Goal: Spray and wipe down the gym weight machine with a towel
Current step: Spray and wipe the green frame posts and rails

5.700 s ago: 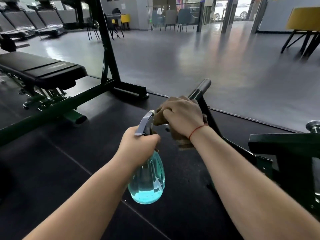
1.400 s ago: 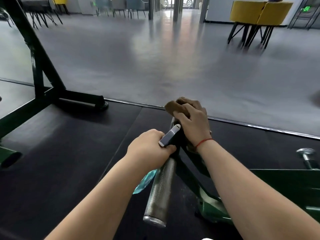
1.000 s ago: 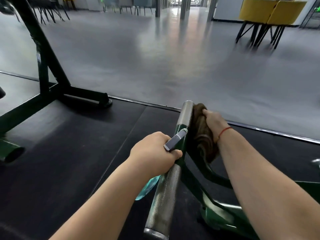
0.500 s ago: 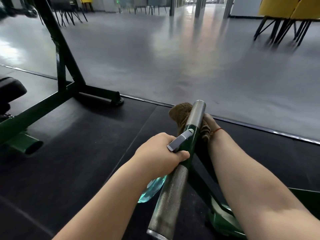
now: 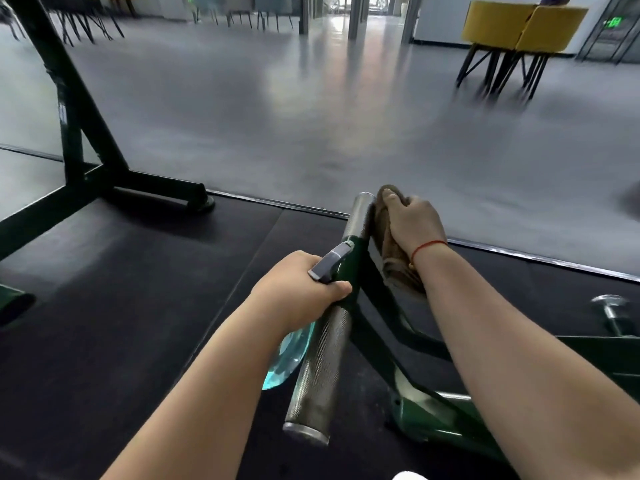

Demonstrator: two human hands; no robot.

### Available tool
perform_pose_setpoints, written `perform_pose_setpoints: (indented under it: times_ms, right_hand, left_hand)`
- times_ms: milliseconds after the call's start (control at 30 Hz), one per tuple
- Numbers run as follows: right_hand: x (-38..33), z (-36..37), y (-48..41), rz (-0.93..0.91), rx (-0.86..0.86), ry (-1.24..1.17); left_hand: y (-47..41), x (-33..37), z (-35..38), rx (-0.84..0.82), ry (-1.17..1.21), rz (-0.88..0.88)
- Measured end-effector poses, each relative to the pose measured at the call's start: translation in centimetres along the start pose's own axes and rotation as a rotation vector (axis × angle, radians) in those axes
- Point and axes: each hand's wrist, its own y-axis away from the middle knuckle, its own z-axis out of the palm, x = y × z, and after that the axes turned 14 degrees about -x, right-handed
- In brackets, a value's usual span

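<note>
A knurled steel handle bar (image 5: 320,368) of the dark green weight machine (image 5: 429,407) runs from bottom centre up to its far end (image 5: 360,209). My left hand (image 5: 294,289) grips the neck of a clear spray bottle with blue liquid (image 5: 289,355), its grey trigger (image 5: 330,263) poking up beside the bar. My right hand (image 5: 412,223) holds a bunched brown towel (image 5: 394,268) pressed against the right side of the bar's far end. Most of the bottle is hidden under my left forearm.
A second green frame (image 5: 90,168) stands on the black rubber mat (image 5: 121,306) at the left. A chrome peg (image 5: 609,310) sticks up at the right. Beyond the mat's edge strip lies grey floor with yellow chairs (image 5: 519,26) at the far right.
My right hand with the towel came from behind the bar's far end round to its right side, now lying on top of the cloth. The left hand with the bottle stayed beside the bar.
</note>
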Motion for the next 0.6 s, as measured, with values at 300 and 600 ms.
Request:
perform_pose_setpoints:
  times_ms: [300, 600]
  right_hand:
    - [-2.8, 2.2, 4.4, -0.557, -0.046, 0.736]
    - [-7.5, 2.1, -0.6, -0.431, -0.435, 1.241]
  left_hand:
    - [0.9, -2.7, -0.5, -0.074, 0.235, 0.147]
    - [2.3, -4.3, -1.3, 0.111, 0.227, 0.17]
